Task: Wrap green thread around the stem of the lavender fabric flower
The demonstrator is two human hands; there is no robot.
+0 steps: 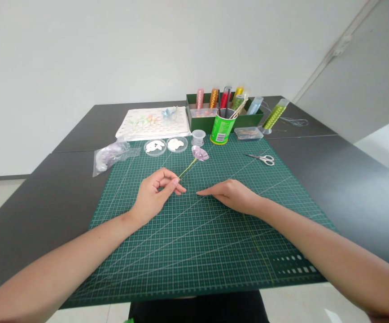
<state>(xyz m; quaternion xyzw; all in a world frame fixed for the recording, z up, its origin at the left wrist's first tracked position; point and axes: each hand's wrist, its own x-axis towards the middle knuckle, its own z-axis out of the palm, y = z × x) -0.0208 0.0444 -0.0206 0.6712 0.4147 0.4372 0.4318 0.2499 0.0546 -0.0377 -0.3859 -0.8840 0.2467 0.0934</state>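
My left hand (pixel 157 193) is closed, pinching the thin green stem of a pale purple artificial flower (pixel 200 153) between thumb and fingertips. The flower tilts up and to the right, its head above the mat. To the right, my right hand (pixel 233 195) is low over the green cutting mat (pixel 181 251), palm down, its index finger pointing at the left hand. The fingers look pressed together, and the thumb is hidden. From beneath this hand a fine yellow-green thread (pixel 259 244) trails toward the mat's front edge; the grip on it is mostly hidden.
White-handled scissors (pixel 266 160) lie at right. Behind are two dishes of white pieces (pixel 155 147), clear round containers (pixel 198 137), a green can (pixel 221 129) with sticks, and a green box (pixel 203 124) of thread spools. A plastic bag (pixel 108 157) and paper sheets (pixel 150 130) are at left.
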